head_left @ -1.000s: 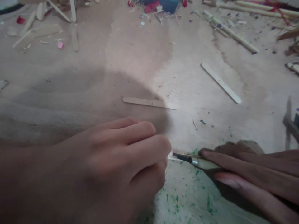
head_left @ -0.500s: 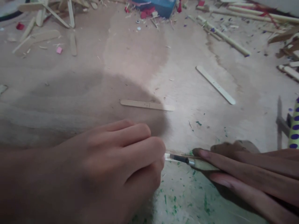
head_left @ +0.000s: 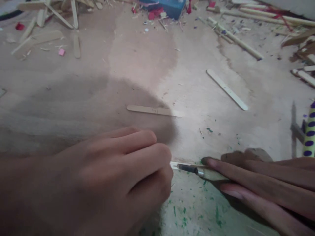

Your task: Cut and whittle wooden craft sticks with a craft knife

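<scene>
Low in the view, my left hand (head_left: pixel 123 173) is closed, knuckles up, its fingertips pinching a pale craft stick (head_left: pixel 174 165) against the table. Only a short length of that stick shows; the rest is under my hand. From the right, my right hand (head_left: pixel 261 183) grips a small carving chisel (head_left: pixel 200 172) with a pale wooden handle, silver collar and dark blade. The blade's tip lies on the stick, just beside my left fingertips. Beyond my left hand, another craft stick (head_left: pixel 152 110) with pencil marks lies flat, partly in shadow.
A third craft stick (head_left: pixel 226 89) lies slanted at right of centre. Loose sticks (head_left: pixel 46 37) are heaped at the back left. A blue box (head_left: pixel 172 9) stands at the back, with thin rods (head_left: pixel 238 39) and scraps to its right. A dotted yellow object (head_left: pixel 309 131) is at the right edge.
My left hand has shifted slightly left, baring a little more of the stick. The chisel tip has moved slightly left and down with it.
</scene>
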### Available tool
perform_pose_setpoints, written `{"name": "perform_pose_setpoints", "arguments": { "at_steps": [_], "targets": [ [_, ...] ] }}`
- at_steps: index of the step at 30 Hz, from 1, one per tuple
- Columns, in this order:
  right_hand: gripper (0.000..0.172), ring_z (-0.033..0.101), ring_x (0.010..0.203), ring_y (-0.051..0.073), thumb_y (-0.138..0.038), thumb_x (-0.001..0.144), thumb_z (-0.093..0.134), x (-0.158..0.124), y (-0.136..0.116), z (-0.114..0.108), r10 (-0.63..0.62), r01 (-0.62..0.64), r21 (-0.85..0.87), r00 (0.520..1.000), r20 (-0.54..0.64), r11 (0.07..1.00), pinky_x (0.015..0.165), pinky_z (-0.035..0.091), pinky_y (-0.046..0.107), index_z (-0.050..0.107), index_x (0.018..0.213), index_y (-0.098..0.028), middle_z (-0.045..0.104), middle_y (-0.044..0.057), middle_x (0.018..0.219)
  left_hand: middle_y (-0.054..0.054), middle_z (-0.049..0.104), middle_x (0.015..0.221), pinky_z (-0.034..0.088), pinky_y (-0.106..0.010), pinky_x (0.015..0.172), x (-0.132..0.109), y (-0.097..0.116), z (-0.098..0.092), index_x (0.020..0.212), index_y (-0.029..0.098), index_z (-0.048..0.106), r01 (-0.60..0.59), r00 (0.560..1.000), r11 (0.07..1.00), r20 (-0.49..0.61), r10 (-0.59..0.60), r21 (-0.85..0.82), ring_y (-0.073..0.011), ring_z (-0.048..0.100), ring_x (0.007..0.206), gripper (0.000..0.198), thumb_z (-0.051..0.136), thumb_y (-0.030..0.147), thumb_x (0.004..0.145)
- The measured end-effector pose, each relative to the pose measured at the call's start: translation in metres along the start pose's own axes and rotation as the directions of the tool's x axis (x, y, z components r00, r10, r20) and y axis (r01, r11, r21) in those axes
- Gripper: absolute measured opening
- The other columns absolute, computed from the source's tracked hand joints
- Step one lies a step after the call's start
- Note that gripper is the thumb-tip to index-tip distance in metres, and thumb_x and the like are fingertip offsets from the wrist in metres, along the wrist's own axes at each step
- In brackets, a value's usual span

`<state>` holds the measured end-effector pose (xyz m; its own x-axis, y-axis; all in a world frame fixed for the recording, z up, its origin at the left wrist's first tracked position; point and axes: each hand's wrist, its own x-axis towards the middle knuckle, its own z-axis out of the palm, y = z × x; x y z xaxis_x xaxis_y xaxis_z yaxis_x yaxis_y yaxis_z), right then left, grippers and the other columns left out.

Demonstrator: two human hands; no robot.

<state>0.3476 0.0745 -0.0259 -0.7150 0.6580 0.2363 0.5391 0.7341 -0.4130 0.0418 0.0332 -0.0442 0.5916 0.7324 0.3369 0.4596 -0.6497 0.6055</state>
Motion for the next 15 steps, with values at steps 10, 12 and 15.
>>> {"name": "perform_pose_setpoints", "arguments": {
  "at_steps": [10,12,15],
  "targets": [
    [0.040,0.090,0.098,0.020,-0.016,0.125,0.061,-0.034,0.013,-0.014,-0.040,0.016,0.157,0.988,0.150,0.987,0.066,0.067,0.029,0.075,0.160,-0.028,0.093,0.002,0.124,-0.001,0.071,0.104,0.064,-0.036,0.083,0.001,-0.010,-0.023,0.093,0.024,0.062,-0.120,0.974,0.991,0.187,0.128,-0.053,-0.0165,0.072,0.093,0.031,0.056,0.003,0.115],
    [0.036,0.089,0.098,0.018,-0.023,0.129,0.059,-0.035,0.012,-0.015,-0.025,0.002,0.160,0.990,0.142,0.987,0.069,0.067,0.027,0.075,0.160,-0.030,0.093,0.001,0.126,-0.002,0.074,0.108,0.067,-0.036,0.085,0.000,-0.011,-0.024,0.097,0.026,0.062,-0.147,0.964,0.989,0.223,0.146,-0.010,-0.0186,0.076,0.098,0.029,0.056,0.007,0.118],
    [0.035,0.091,0.101,0.022,-0.037,0.128,0.065,-0.029,0.007,-0.011,0.046,-0.052,0.093,0.997,0.065,0.994,0.081,0.075,0.031,0.082,0.158,-0.043,0.094,-0.004,0.125,-0.001,0.078,0.111,0.069,-0.037,0.091,-0.001,-0.012,-0.024,0.103,0.027,0.062,-0.182,0.955,0.980,0.251,0.158,0.076,-0.0195,0.079,0.105,0.027,0.056,0.017,0.127]
  ]
}}
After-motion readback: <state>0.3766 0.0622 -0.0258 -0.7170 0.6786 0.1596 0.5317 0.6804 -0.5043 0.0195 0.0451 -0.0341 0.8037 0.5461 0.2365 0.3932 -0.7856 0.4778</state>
